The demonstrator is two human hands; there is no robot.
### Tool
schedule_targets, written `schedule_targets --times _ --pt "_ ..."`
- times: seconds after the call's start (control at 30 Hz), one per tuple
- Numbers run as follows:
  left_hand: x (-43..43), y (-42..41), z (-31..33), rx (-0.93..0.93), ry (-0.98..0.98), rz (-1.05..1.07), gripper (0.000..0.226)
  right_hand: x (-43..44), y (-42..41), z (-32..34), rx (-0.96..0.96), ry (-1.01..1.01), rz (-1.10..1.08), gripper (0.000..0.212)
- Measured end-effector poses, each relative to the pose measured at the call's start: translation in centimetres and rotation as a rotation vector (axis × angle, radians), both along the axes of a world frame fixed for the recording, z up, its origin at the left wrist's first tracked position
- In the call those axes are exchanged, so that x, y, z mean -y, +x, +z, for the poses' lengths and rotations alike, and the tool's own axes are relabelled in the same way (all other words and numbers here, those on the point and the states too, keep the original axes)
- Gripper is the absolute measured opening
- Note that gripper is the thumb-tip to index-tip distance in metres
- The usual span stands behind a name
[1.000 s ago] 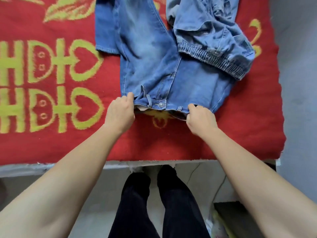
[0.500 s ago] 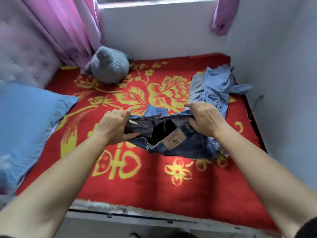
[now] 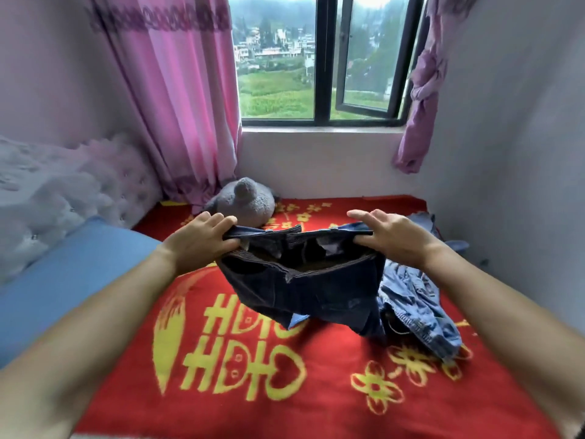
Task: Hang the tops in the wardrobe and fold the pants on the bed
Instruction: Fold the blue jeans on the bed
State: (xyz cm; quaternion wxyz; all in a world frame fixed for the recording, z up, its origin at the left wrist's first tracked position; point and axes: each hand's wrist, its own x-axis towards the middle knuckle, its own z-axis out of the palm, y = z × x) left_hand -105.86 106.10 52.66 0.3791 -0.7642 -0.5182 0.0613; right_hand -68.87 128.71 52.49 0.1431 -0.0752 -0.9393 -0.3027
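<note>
Left hand, right hand tight on waistband of dark jeans, perhaps touching bed

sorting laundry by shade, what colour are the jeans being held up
Dark blue jeans, head view.

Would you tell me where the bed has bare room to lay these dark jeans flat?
The widest bare patch of red blanket lies at the near edge, between the blue pillow and the light denim pile. The right side is crowded by that pile, the far left corner by the grey plush toy.
</note>
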Motion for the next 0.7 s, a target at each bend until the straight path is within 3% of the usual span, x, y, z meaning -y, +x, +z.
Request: schedule_targets --times 0.1,0.17,0.23,0.33,0.5,0.6,0.63,0.7 --pt "2.8 -3.0 0.1 0.126 0.023 0.047 0.019 4.0 -3.5 1.0 0.032 -0.055 -0.038 0.006" --pt "4.6 -4.4 0.9 0.225 0.017 0.091 0.013 6.7 -5.4 1.3 0.013 -0.137 -0.033 0.038" --pt "6.1 -5.7 1.9 0.329 0.015 0.133 0.023 9.4 -7.0 1.8 0.05 -0.163 -0.007 0.067" --pt "7.8 -7.8 3.5 0.393 0.033 0.178 0.039 11.8 -8.8 3.1 0.132 -0.1 -0.006 0.082" --pt "8.5 -9.9 6.2 0.492 0.153 0.147 0.052 11.5 -10.6 5.0 -0.125 -0.03 0.038 0.038" --pt "8.2 -10.0 6.6 0.471 0.174 0.131 0.053 10.7 -10.4 6.0 -0.193 -0.199 -0.098 0.02" --pt "8.1 -10.0 6.4 0.481 0.168 0.132 0.055 10.4 -10.1 6.1 -0.17 -0.263 -0.159 0.029" --pt "7.8 -9.9 5.4 0.508 0.163 0.16 0.057 9.3 -9.7 5.4 -0.132 -0.286 -0.2 0.069"
